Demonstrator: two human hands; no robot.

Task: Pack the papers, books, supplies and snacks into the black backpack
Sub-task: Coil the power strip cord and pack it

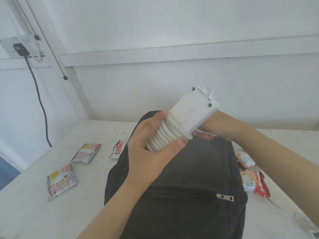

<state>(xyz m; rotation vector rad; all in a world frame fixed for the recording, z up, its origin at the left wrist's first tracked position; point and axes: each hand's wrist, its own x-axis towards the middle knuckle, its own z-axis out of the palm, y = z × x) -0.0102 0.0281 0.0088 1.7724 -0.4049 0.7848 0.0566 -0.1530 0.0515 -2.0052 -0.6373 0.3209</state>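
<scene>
The black backpack [195, 183] lies on the white table, its front pocket zipper pull [224, 197] at the lower right. My left hand [146, 152] grips a white power strip [188, 116] with its white cord [164, 137] coiled around it, held above the upper part of the backpack. My right hand [207, 135] is mostly hidden behind the power strip at the top of the backpack; only a few fingertips show. Snack packets lie on the table: two silver and red ones [86, 152] [60, 180] at left, a red and white one [119, 149] beside the bag.
More snack packets [255, 181] [245, 159] lie right of the backpack. The white table [34, 213] stands against white walls. A black cable [39, 100] hangs from a wall socket at the far left.
</scene>
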